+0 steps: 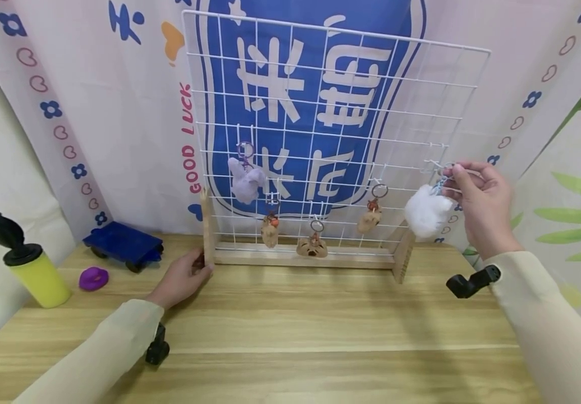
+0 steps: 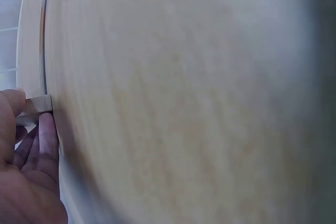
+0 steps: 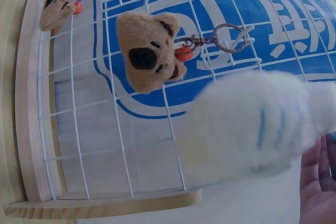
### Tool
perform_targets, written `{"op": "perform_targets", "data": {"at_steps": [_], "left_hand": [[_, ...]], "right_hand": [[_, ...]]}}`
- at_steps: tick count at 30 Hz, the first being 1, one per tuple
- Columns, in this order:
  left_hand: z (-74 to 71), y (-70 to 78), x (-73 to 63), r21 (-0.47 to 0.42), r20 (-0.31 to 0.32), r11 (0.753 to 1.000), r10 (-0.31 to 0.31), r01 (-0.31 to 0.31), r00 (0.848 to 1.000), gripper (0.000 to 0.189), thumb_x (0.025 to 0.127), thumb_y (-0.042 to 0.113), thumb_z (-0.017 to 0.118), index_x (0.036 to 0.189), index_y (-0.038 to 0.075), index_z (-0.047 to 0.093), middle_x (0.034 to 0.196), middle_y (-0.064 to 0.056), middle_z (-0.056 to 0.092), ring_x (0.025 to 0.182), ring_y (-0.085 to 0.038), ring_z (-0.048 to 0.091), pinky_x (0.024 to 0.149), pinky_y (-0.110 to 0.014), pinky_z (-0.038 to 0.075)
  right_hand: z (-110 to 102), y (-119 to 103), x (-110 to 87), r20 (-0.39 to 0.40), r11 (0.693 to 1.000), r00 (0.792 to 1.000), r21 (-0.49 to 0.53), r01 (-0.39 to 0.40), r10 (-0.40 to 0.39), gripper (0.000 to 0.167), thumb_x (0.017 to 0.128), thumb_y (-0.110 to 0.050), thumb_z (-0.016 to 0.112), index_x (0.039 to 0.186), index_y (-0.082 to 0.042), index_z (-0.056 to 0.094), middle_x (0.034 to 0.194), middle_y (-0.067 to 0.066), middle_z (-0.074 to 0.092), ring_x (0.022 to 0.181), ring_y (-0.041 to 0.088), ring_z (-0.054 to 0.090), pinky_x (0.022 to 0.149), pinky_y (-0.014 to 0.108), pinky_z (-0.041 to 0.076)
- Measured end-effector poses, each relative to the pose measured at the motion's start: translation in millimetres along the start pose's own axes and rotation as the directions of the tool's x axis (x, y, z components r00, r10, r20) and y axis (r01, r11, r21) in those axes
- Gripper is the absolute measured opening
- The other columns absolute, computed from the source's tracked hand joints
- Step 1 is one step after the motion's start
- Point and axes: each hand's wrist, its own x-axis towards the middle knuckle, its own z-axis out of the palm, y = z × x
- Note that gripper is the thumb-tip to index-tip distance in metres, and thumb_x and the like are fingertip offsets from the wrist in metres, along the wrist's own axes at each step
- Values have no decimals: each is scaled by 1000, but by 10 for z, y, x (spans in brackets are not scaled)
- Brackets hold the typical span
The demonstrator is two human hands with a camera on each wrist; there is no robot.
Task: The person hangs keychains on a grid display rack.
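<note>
A white wire grid rack (image 1: 300,260) stands upright in a wooden base. At its left end my left hand (image 1: 181,278) grips the upright's foot (image 2: 39,104), thumb on one side and fingers on the other. On the right, my right hand (image 1: 487,199) pinches the ring end of a keychain with a white fluffy plush (image 1: 426,212), close by a hook (image 1: 434,164) near the grid's right edge. The plush dangles below the fingers. A lilac plush keychain (image 1: 246,182) and several brown bear-head keychains (image 3: 149,51) hang from other hooks.
Left on the wooden table (image 1: 290,359) are a yellow and black hand pump (image 1: 42,278), a blue toy cart (image 1: 124,244) and a small purple object (image 1: 93,278). A printed curtain (image 1: 138,112) hangs behind the grid.
</note>
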Motion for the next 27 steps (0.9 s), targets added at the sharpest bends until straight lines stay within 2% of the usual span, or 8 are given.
{"op": "perform_targets", "data": {"at_steps": [5, 10, 14, 24, 27], "left_hand": [[-11, 7, 7, -4, -2, 1000, 6, -6, 1000, 47, 106, 11, 60, 144, -13, 49, 125, -30, 68, 116, -43, 68, 100, -59, 57], [-13, 10, 15, 0, -4, 1000, 7, -7, 1000, 46, 106, 11, 60, 144, -13, 49, 125, -30, 68, 116, -43, 68, 100, -58, 58], [-17, 26, 18, 1, 2, 1000, 4, -4, 1000, 45, 106, 11, 60, 143, -13, 50, 125, -29, 68, 116, -43, 68, 100, -58, 58], [-13, 47, 11, -4, 2, 1000, 9, -9, 1000, 40, 106, 9, 59, 139, -12, 53, 124, -30, 69, 116, -43, 68, 100, -58, 58], [-7, 35, -8, 6, 5, 1000, 0, 0, 1000, 39, 106, 10, 60, 137, -12, 54, 123, -29, 69, 115, -43, 68, 99, -58, 58]], "right_hand": [[11, -3, 15, 19, 998, 998, -34, -52, 53, 8, 100, -9, 69, 107, -7, 65, 91, -3, 81, 79, 9, 73, 70, 18, 62], [-5, 14, 9, 21, 993, 994, -62, -105, 107, 12, 102, -9, 66, 113, -6, 61, 92, -6, 81, 81, 8, 74, 72, 18, 63], [-22, 18, 5, 35, 990, 992, -74, -117, 120, 15, 103, -8, 65, 115, -5, 59, 92, -7, 81, 80, 6, 75, 72, 17, 63], [-48, 15, -20, 26, 983, 989, -124, -139, 143, 12, 103, -11, 66, 114, -6, 62, 91, -9, 80, 81, 4, 74, 74, 16, 62], [-54, 35, -40, 27, 973, 987, -171, -152, 159, 15, 104, -14, 66, 116, -6, 63, 90, -10, 79, 83, 3, 74, 75, 15, 62]]}}
